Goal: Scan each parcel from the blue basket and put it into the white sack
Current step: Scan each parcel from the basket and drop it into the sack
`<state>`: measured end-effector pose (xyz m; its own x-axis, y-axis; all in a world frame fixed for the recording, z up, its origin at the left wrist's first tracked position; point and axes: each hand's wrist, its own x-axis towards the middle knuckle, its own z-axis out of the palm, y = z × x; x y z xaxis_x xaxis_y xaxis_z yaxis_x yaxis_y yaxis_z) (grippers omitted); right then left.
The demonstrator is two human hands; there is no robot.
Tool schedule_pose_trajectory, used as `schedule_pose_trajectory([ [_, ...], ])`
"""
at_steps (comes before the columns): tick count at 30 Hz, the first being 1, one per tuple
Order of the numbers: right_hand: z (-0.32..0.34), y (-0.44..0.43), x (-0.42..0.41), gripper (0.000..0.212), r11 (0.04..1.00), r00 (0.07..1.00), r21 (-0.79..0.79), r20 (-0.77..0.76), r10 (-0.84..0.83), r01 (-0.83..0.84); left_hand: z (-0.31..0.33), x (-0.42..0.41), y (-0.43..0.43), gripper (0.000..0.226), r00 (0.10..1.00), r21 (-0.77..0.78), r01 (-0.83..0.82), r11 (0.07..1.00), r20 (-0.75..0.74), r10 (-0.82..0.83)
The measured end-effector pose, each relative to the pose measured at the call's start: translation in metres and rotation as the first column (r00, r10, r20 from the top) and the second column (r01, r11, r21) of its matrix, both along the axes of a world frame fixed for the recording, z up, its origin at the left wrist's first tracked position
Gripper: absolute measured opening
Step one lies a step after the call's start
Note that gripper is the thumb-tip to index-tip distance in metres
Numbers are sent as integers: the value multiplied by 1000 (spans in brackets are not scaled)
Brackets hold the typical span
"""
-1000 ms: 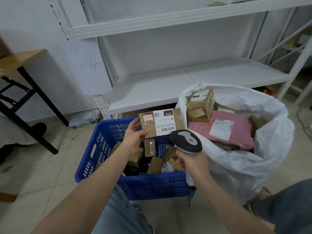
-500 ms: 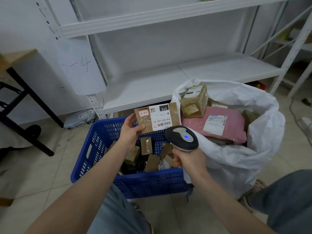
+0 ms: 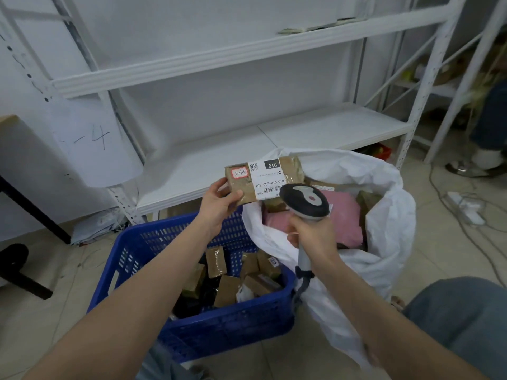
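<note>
My left hand (image 3: 219, 202) grips the left end of a brown cardboard parcel (image 3: 263, 178) with a white barcode label and a red sticker, holding it over the gap between basket and sack. My right hand (image 3: 312, 237) grips the handle of a black and grey barcode scanner (image 3: 304, 201), whose head sits just below the parcel's label and covers its lower right corner. The blue basket (image 3: 241, 325) on the floor holds several small brown parcels (image 3: 216, 261). The white sack (image 3: 389, 215) stands open to its right with a pink mailer (image 3: 343, 215) and brown boxes inside.
A white metal shelving unit (image 3: 274, 138) stands behind the basket and sack. A black-legged table (image 3: 30, 204) is at the left. Cables and a power strip (image 3: 466, 207) lie on the tiled floor at the right. My knee (image 3: 461, 314) is at the lower right.
My left hand has carried the parcel to the right, over the sack's rim. The scanner moved right with it and now sits over the sack; its blue light is off.
</note>
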<state>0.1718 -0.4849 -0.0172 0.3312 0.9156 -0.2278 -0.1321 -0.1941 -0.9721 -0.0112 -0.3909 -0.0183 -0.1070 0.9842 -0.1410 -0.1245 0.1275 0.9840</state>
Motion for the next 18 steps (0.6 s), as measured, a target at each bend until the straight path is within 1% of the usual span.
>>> schedule_pose_trajectory([
  [2,7,17,22,4,998,997,8,-39,-65,65,9,32,20,61,996,-1,46,999,-75,-46],
  [4,9,37,46,5,989,983,1,-116,-145,146,13,65,44,60,983,-16,88,996,-162,-89],
  [6,7,58,70,11,978,968,-35,-140,-206,203,10,98,71,65,956,-33,124,992,-265,-129],
  [8,3,77,90,17,968,958,-65,-141,-249,243,-1,128,99,75,910,-55,140,989,-386,-150],
  [11,1,103,118,21,954,948,-68,-112,-299,293,-13,169,133,66,846,-15,142,990,-518,-129],
  [13,0,116,135,13,944,941,-58,-78,-330,326,-17,197,148,63,797,48,170,984,-594,-108],
  [14,-2,120,142,7,937,934,-54,-74,-350,346,-20,210,153,63,761,78,191,978,-641,-98],
  [15,-5,123,149,8,930,927,-52,-76,-367,364,-24,223,157,62,708,108,228,968,-700,-89],
  [16,-8,126,156,11,924,921,-52,-85,-381,378,-29,234,158,61,630,126,292,948,-771,-92],
  [18,-15,128,165,10,917,912,-57,-98,-399,395,-43,253,157,61,411,105,486,867,-904,-121],
])
